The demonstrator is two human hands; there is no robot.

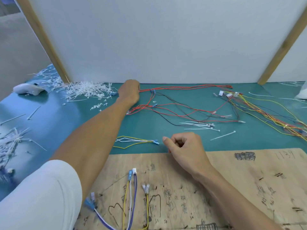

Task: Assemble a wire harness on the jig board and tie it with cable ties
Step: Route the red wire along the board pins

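A wooden jig board (232, 180) lies at the near edge, with yellow, white and blue wires (131, 196) laid on its left part. My left hand (130, 92) reaches far across the green mat and grips the end of a bundle of red wires (182, 87) by the back wall. Over the board's far edge my right hand (184, 146) hovers with its fingers loosely curled; something small and red shows beneath it, and whether it holds that is unclear. A small yellow and white wire set (132, 141) lies between my arms. Loose cable ties (199, 126) lie to the right.
A heap of cut tie ends (86, 90) sits at the back left beside a white object (27, 88). More clippings (10, 141) lie at the left edge. A multicoloured wire bundle (265, 112) with white connectors spreads at the right. Wooden posts (282, 47) frame the white back wall.
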